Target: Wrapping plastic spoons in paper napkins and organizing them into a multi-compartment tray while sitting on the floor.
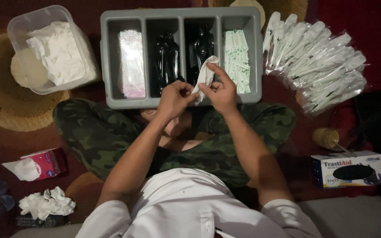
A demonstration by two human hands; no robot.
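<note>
Dark red carpet with tan circular patterns (5, 110) covers the floor where a person sits cross-legged in camouflage trousers (98, 132) and a white shirt (186, 202). Resting against the knees is a grey tray with four compartments (111, 57): the leftmost holds clear packets with pale contents (132, 61), the two middle ones hold black plastic cutlery (167, 57), and the rightmost holds small white and green sachets (238, 57). Both hands are raised over the near edge of the tray, close together. The left hand (175, 99) is curled, its fingers pinched on the lower end of a white folded napkin (206, 76), while the right hand (220, 90) grips the same napkin from the other side, thumb and forefinger closed on it and the index finger lying along its upper edge. The napkin stands roughly upright between the two hands, above the third compartment. Left of the tray sits a clear plastic tub of white napkins (54, 50). To the right, a fan-shaped pile of sealed cutlery packets (318, 61) lies on the carpet. Nearer the person's right knee stand a box of gloves (347, 169) and a small jar (325, 137). On the left side lie a red tissue pack (45, 164) and some crumpled white tissue (47, 203).
</note>
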